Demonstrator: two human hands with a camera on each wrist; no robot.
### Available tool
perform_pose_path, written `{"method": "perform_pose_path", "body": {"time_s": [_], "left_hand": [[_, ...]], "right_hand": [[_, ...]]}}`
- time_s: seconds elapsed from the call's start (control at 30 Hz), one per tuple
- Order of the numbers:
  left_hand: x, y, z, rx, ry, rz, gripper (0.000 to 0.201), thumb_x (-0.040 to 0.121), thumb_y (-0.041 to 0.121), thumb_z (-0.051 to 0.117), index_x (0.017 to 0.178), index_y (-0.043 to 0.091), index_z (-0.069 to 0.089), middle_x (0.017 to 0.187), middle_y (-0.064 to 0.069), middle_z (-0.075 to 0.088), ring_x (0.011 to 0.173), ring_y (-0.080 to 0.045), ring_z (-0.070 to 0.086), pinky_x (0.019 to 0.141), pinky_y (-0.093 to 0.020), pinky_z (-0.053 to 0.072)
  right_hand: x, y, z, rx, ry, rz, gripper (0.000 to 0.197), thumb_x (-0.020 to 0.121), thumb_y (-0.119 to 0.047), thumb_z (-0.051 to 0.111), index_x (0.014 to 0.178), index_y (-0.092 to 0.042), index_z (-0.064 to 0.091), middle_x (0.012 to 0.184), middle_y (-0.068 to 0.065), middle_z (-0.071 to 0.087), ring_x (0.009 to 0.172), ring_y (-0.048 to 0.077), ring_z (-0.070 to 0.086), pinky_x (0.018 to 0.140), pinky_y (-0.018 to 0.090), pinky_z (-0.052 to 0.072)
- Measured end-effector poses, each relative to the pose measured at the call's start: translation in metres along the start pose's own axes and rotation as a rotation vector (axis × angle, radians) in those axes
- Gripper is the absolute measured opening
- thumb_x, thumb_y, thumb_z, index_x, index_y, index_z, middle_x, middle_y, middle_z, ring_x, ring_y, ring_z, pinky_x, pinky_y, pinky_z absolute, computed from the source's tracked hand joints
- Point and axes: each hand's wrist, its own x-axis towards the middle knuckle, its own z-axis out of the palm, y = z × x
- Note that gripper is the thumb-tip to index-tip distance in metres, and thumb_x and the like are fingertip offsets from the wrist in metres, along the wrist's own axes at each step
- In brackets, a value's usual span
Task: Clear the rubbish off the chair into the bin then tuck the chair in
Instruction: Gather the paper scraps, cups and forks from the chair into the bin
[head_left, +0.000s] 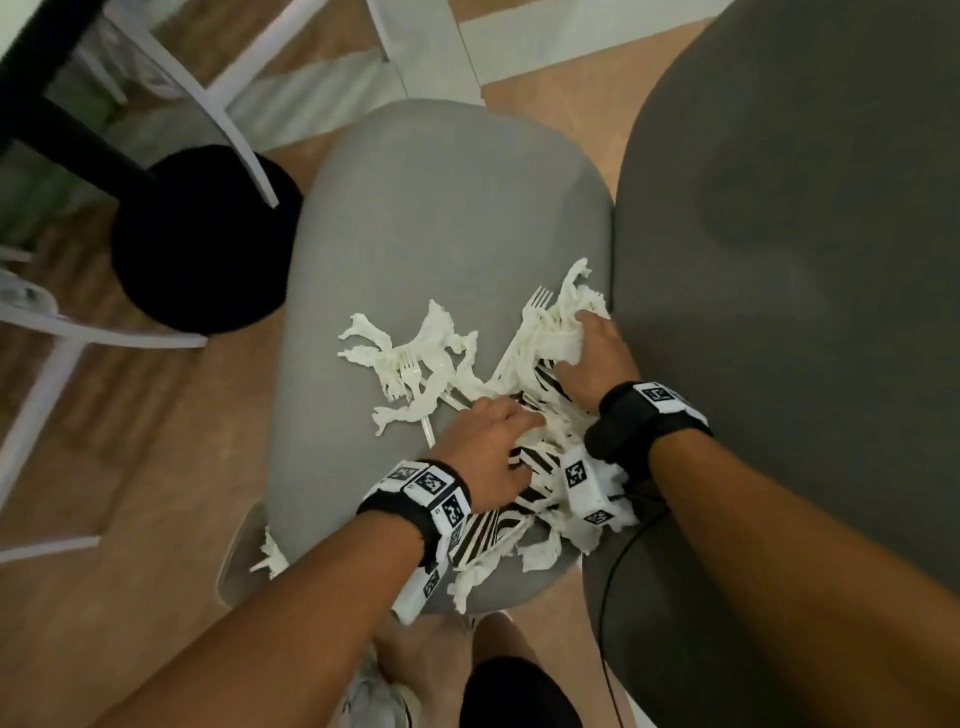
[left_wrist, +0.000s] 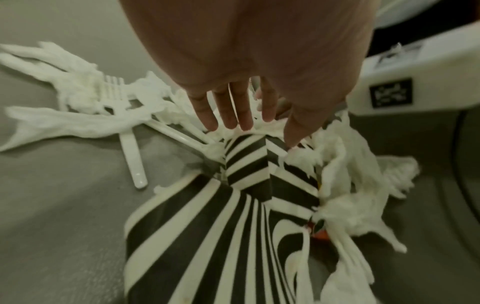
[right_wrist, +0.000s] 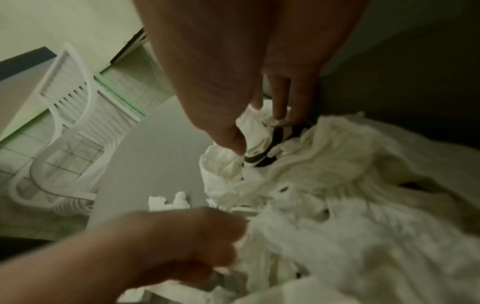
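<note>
The grey chair seat (head_left: 441, 208) carries a heap of rubbish: torn white tissue (head_left: 415, 353), white plastic forks (head_left: 537, 301) and black-and-white striped paper plates (head_left: 483, 535). My left hand (head_left: 511, 421) lies on the near middle of the heap. Its fingers (left_wrist: 233, 115) are straight and press into tissue just beyond a folded striped plate (left_wrist: 207, 236). My right hand (head_left: 582, 338) is at the seat's right edge by the backrest (head_left: 805, 260). There my right hand (right_wrist: 257, 127) pinches a wad of tissue (right_wrist: 221, 164) and striped paper between thumb and fingers.
A black round base (head_left: 197, 239) with a dark post stands on the wooden floor left of the seat. White chairs (head_left: 223, 93) stand at the far left. A pale rounded rim (head_left: 234, 566) with a tissue scrap sits below the seat's near-left corner. A fork (left_wrist: 111, 86) lies among loose tissue.
</note>
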Motion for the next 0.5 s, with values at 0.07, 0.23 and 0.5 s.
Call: {"method": "perform_pose_path", "body": {"time_s": [0.07, 0.23, 0.5], "left_hand": [[0.005, 0.000, 0.006, 0.102, -0.054, 0.048, 0.065, 0.083, 0.026, 0.064, 0.144, 0.029, 0.042, 0.140, 0.000, 0.043, 0.127, -0.021, 0.038, 0.106, -0.039, 0.037], [0.005, -0.016, 0.005, 0.109, -0.033, 0.028, 0.042, 0.085, 0.005, 0.063, 0.124, 0.017, 0.056, 0.129, -0.004, 0.044, 0.108, -0.025, 0.052, 0.094, -0.036, 0.049], [-0.009, -0.043, -0.009, 0.037, -0.044, 0.016, 0.030, 0.087, 0.014, 0.055, 0.114, 0.026, 0.063, 0.117, 0.002, 0.052, 0.097, -0.024, 0.058, 0.082, -0.036, 0.050]], "right_hand": [[0.000, 0.001, 0.003, -0.016, -0.042, 0.046, 0.069, 0.088, -0.014, 0.064, 0.150, -0.012, 0.032, 0.151, 0.015, 0.037, 0.135, 0.034, 0.043, 0.111, 0.038, 0.039], [0.002, 0.007, 0.012, -0.093, -0.060, 0.071, 0.056, 0.090, -0.014, 0.060, 0.142, -0.013, 0.040, 0.143, 0.014, 0.044, 0.125, 0.036, 0.052, 0.102, 0.040, 0.047], [0.000, -0.001, 0.021, -0.106, -0.024, 0.061, 0.070, 0.088, -0.025, 0.071, 0.148, -0.018, 0.034, 0.150, 0.012, 0.031, 0.128, 0.035, 0.050, 0.102, 0.041, 0.045]]}}
